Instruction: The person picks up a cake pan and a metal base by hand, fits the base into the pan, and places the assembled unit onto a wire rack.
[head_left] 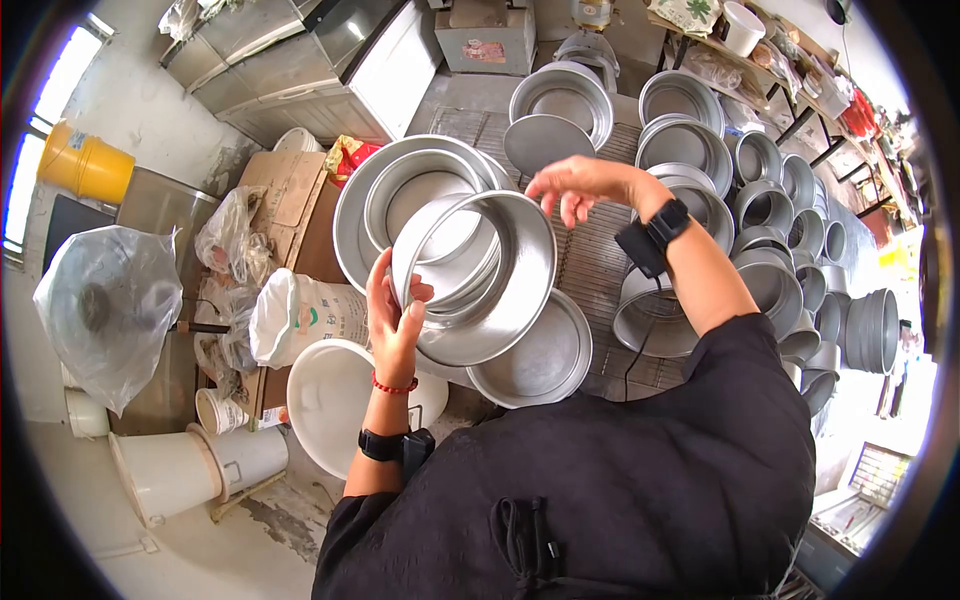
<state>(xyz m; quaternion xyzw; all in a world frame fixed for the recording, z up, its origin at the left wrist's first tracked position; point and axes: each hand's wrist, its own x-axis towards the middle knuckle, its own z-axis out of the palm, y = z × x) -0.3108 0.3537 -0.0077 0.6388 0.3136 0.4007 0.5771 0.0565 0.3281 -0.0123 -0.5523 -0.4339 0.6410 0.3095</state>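
Observation:
My left hand [397, 312] grips the rim of a round metal pan [530, 290], thumb inside and fingers outside. The pan is tilted, its opening facing up and toward me, above other round pans. My right hand [580, 190] is raised just beyond the pan's far right edge, fingers apart and slightly bent, holding nothing. Below it and farther off lies a flat metal disc [548, 145], leaning at the edge of another round pan [562, 92]. Wide nested pans [350, 220] stand behind the held one. A shallow pan [535, 365] lies beneath it, nearer me.
Stacked metal pans [685, 145] stand on a wire rack [590, 250], with many more rings and pans [770, 290] at the right. At the left are a white sack [300, 315], a large white tub [330, 400], cardboard [290, 190] and white buckets [165, 475].

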